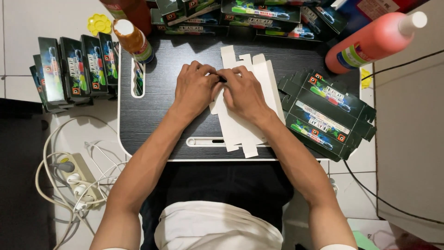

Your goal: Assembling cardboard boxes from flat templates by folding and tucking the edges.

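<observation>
A flat unfolded carton blank (266, 83), white side up, lies on the small black lap table (152, 120). My left hand (195, 88) and my right hand (243, 90) both press down on it with fingers curled, fingertips meeting near its upper middle. The blank's tabs stick out above and below my hands. What sits under my fingertips is hidden.
A stack of flat printed black cartons (326, 113) lies at the table's right. Folded boxes (74, 69) stand in a row at the left, more boxes (259, 14) at the back. A red bottle (370, 41), a brown bottle (134, 39), a power strip (78, 178) with cables.
</observation>
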